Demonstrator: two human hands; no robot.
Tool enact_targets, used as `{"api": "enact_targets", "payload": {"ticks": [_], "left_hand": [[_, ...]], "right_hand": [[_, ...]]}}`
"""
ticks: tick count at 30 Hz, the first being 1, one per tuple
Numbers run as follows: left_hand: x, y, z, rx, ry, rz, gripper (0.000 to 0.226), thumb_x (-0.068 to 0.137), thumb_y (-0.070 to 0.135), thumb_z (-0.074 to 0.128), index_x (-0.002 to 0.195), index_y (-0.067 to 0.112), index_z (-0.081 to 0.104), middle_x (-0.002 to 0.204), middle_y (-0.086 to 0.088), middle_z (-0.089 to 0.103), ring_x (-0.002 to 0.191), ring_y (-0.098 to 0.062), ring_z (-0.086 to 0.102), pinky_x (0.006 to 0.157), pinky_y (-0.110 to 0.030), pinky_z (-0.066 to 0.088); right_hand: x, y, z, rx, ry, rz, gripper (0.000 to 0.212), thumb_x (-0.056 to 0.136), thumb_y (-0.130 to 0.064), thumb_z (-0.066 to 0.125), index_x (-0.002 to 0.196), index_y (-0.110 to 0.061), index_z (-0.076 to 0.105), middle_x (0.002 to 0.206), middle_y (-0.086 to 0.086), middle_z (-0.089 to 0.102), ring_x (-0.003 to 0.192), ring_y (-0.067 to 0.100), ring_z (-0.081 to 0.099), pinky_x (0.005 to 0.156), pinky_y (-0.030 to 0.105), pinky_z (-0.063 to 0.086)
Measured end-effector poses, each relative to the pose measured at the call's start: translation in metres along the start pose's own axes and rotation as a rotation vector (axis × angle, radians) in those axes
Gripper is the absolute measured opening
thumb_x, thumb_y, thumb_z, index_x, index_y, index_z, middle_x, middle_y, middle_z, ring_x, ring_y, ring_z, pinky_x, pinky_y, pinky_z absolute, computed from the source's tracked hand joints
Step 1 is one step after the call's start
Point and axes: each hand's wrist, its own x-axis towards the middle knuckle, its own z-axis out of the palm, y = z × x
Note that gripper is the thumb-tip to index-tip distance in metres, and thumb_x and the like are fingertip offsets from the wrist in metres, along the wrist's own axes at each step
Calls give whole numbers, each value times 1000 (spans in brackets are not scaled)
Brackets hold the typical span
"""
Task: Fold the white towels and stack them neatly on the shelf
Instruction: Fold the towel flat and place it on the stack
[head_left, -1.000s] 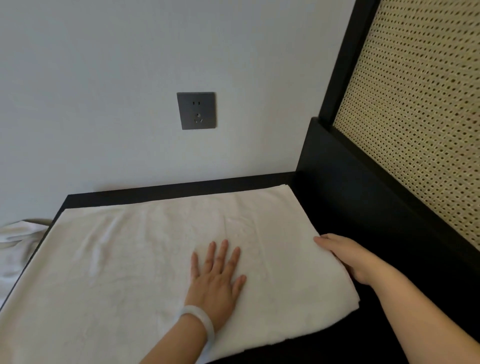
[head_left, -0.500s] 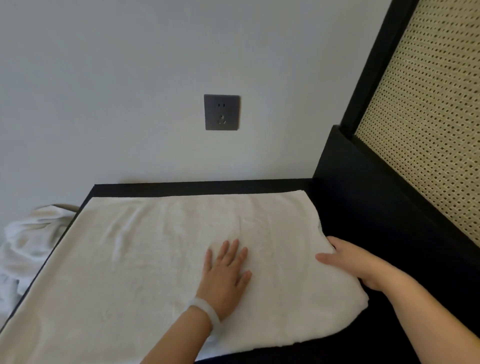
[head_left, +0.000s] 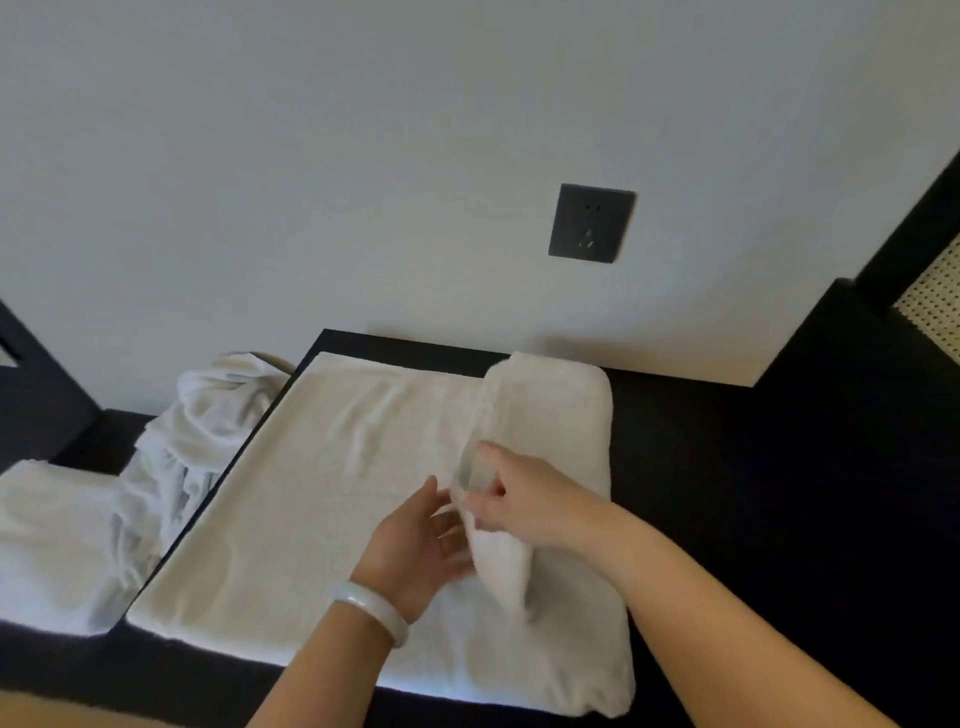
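Nearest the camera, two bare forearms entering from the lower edge, a pale bangle (head_left: 370, 610) on the left wrist. Left hand (head_left: 415, 545) palm-up with fingers spread and loose, held against the underside of the raised towel edge, not closed on it. Right hand (head_left: 524, 499) pinched shut on that same edge, thumb and fingers gripping the cloth and lifting it clear of the layer below; hands nearly touching. Towel (head_left: 322, 499), white, spread flat across a black desk (head_left: 727, 519), its right end drawn up and turned over toward the left, forming a standing fold that runs from the hands back toward the wall. Near right corner of the towel rounded and thick, lying at the front edge of the desk. Light creases across the flat left portion. To the left, beyond the desk edge and on a lower dark surface, a crumpled heap (head_left: 208, 431) of white cloth, and beside it at far left a second white piece (head_left: 47, 540) lying flatter; fold state of that one not determinable. Behind the desk, a plain pale wall (head_left: 311, 156) carrying a dark socket (head_left: 591, 223). At far right, a black frame (head_left: 904, 234) with a strip of woven cane panel (head_left: 935, 306) visible.
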Motion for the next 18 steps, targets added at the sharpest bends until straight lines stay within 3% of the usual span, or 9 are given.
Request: {"api": "enact_targets", "payload": {"ticks": [3, 6, 8, 11, 13, 14, 16, 18], "left_hand": [[-5, 0, -10, 122, -25, -2, 46, 101, 36, 43, 121, 1, 66, 113, -23, 68, 96, -36, 68, 78, -42, 57], [-5, -2, -8, 466, 64, 74, 41, 89, 29, 67, 124, 10, 62, 111, -11, 72, 100, -32, 69, 90, -49, 55], [-6, -2, -3, 719, 136, 75, 50, 79, 26, 76, 125, 20, 55, 112, -3, 69, 97, -29, 68, 85, -51, 57], [-8, 0, -2, 950, 115, 53, 57, 78, 9, 74, 124, 27, 47, 110, 1, 64, 94, -28, 66, 79, -50, 59], [-7, 3, -4, 1011, 93, 51, 63, 77, 3, 71, 127, 30, 43, 112, 2, 62, 97, -26, 65, 84, -47, 57], [-5, 4, -5, 1030, 84, 47, 67, 78, 2, 70, 130, 31, 42, 115, 1, 62, 100, -24, 63, 87, -43, 57], [-2, 5, -5, 1056, 75, 32, 69, 77, 1, 69, 133, 30, 41, 119, 1, 60, 105, -22, 60, 90, -37, 54], [2, 6, -4, 1035, 92, 16, 58, 79, 4, 68, 127, 27, 45, 115, -1, 62, 103, -23, 62, 90, -38, 55]], "right_hand": [[20, 4, 17, 172, -42, 101, 49, 101, -31, 52, 146, -19, 40, 108, 3, 63, 85, 20, 71, 71, 29, 59], [47, 21, 8, 89, 162, 197, 35, 101, -25, 50, 135, -16, 52, 110, 4, 65, 92, 20, 69, 86, 34, 57], [66, 27, -1, -67, 243, 215, 36, 101, -25, 49, 135, -13, 48, 124, 5, 59, 108, 21, 61, 95, 33, 49], [90, 35, 1, -319, 350, 152, 39, 102, -29, 44, 137, -13, 44, 135, 8, 47, 120, 24, 48, 99, 35, 40], [99, 49, 14, -466, 358, 91, 48, 103, -35, 34, 146, -15, 35, 152, 8, 34, 138, 25, 33, 113, 40, 27], [101, 58, 23, -488, 327, 77, 54, 104, -37, 27, 154, -17, 22, 161, 6, 19, 148, 22, 18, 120, 40, 14], [102, 72, 32, -489, 267, 56, 59, 105, -40, 17, 158, -19, 0, 165, 0, -5, 151, 16, -7, 122, 39, -5], [104, 75, 25, -455, 235, 19, 61, 105, -44, 20, 157, -21, -1, 165, -1, -9, 151, 15, -12, 121, 39, -10]]}}
